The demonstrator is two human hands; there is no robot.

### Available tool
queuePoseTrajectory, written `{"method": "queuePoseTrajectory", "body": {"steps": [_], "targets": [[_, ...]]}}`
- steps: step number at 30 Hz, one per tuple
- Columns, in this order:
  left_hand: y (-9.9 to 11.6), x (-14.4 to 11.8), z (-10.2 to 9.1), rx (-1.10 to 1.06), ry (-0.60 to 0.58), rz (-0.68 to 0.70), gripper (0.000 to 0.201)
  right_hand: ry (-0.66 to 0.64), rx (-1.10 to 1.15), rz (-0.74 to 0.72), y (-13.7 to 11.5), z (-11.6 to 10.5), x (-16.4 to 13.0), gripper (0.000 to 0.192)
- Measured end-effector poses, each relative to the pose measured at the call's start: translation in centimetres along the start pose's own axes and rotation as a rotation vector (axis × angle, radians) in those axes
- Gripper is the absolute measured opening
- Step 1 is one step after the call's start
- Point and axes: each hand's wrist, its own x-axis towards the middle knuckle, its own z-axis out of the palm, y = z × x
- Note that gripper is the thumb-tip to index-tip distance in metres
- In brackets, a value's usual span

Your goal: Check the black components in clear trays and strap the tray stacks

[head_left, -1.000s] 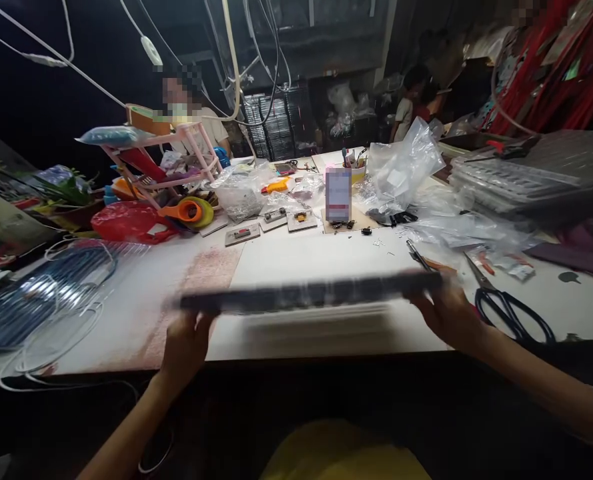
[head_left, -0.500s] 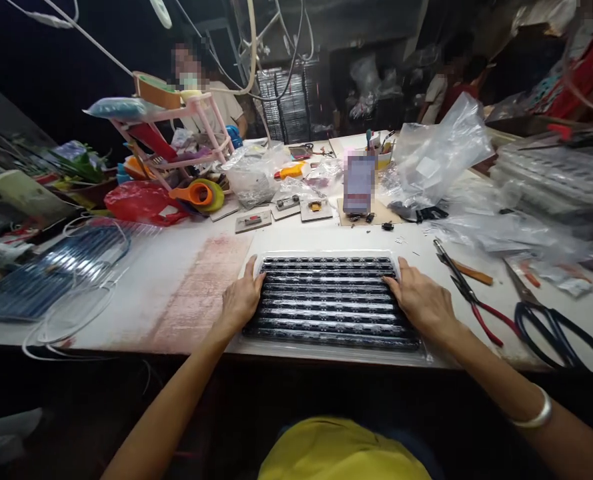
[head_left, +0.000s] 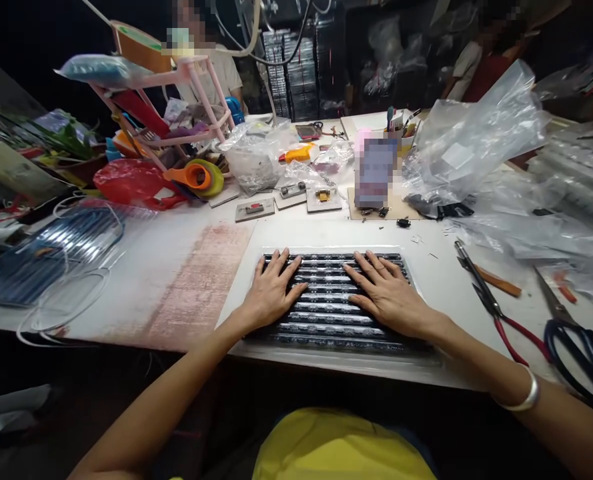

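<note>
A clear plastic tray (head_left: 326,320) filled with rows of small black parts lies flat on the white table (head_left: 176,280) right in front of me. My left hand (head_left: 272,290) rests palm-down on the tray's left half, fingers spread. Palm-down on the right half, with spread fingers too, lies my right hand (head_left: 387,293). Neither hand grips anything.
Red-handled pliers (head_left: 491,310) and black scissors (head_left: 576,337) lie to the right. Small jigs (head_left: 255,209), a phone (head_left: 375,172) and plastic bags (head_left: 476,133) sit behind the tray. A pink rack (head_left: 176,113) and another tray (head_left: 51,253) are at left. People sit across the table.
One second ago both hands carried the tray edge-on above the table. It was then set flat, and my hands have moved from its side edges onto its top.
</note>
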Motion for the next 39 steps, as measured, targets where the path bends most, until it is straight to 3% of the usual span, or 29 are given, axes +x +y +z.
{"method": "queuePoseTrajectory", "body": {"steps": [3, 7, 12, 24, 32, 39], "targets": [[-1.8, -1.2, -0.6, -0.148, -0.044, 0.040, 0.058, 0.062, 0.101, 0.021, 1.2, -0.3, -1.6, 0.046], [-4.1, -5.6, -1.1, -0.378, -0.052, 0.025, 0.050, 0.177, 0.183, 0.146, 3.0, -0.6, -6.0, 0.041], [-3.7, -10.2, -0.8, -0.483, 0.026, -0.064, 0.049, 0.173, 0.332, 0.234, 3.0, -1.0, -10.1, 0.043], [-3.2, -13.3, -1.9, -0.391, -0.108, -0.052, 0.050, 0.183, 0.370, 0.205, 3.1, -0.7, -11.0, 0.049], [-3.6, -13.7, -1.8, -0.292, -0.165, 0.021, 0.088, 0.128, 0.324, 0.163, 3.5, -0.6, -11.3, 0.056], [-3.1, -14.0, -2.2, -0.203, -0.160, 0.041, 0.085, 0.127, 0.291, 0.092, 3.8, -0.7, -11.1, 0.061]]}}
